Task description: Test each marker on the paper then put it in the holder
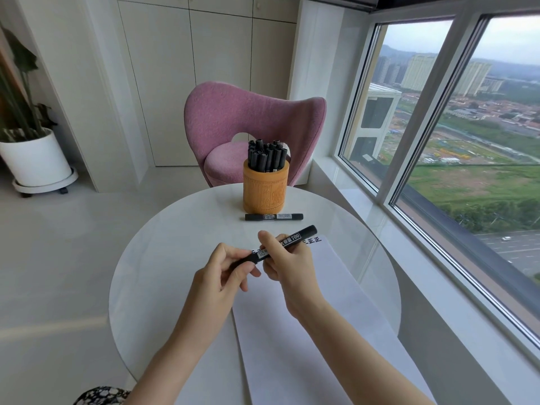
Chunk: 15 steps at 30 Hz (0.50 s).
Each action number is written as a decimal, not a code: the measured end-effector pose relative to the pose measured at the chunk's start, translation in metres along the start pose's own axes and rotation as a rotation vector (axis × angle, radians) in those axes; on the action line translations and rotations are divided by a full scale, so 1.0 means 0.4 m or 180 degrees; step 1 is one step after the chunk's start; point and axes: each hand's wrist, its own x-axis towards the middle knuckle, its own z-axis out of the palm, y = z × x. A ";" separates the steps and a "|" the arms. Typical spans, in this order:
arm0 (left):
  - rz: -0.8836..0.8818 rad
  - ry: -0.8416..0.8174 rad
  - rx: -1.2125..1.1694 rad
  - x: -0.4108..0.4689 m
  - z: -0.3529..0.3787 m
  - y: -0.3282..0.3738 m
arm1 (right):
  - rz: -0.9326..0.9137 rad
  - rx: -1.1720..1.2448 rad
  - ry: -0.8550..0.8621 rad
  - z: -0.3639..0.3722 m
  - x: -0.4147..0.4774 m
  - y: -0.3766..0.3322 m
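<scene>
A black marker (pixel 295 239) with a white label is held level above the white paper (pixel 315 323). My left hand (pixel 225 273) pinches its near left end, and my right hand (pixel 287 264) grips its middle. Black written marks (pixel 314 241) show at the paper's far edge, partly hidden by the marker. A second black marker (pixel 273 216) lies flat on the round white table (pixel 163 258) in front of the wooden holder (pixel 266 190). Several black markers (pixel 267 155) stand upright in the holder.
A pink chair (pixel 233 124) stands behind the table. A potted plant in a white pot (pixel 35 159) is at the far left on the floor. A large window (pixel 455 127) and its sill run along the right side.
</scene>
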 end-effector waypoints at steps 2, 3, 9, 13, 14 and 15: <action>0.0032 0.0016 0.0102 0.007 -0.005 0.002 | 0.0094 -0.0065 -0.0129 -0.001 0.005 -0.009; 0.0036 0.0066 0.0144 0.012 -0.007 0.003 | 0.0200 -0.0122 -0.0206 -0.001 0.007 -0.016; 0.0060 0.0565 0.0272 0.058 -0.027 0.021 | 0.0713 -0.1281 -0.0490 -0.030 0.013 -0.069; 0.0154 0.0741 0.0446 0.088 -0.025 0.041 | -0.1197 -0.1864 0.0009 -0.050 0.029 -0.052; 0.0192 0.0730 0.0506 0.096 -0.021 0.048 | -0.1495 -0.1998 -0.0131 -0.049 0.036 -0.045; 0.0240 0.0706 0.0558 0.105 -0.015 0.054 | -0.1729 -0.2157 -0.0275 -0.048 0.044 -0.036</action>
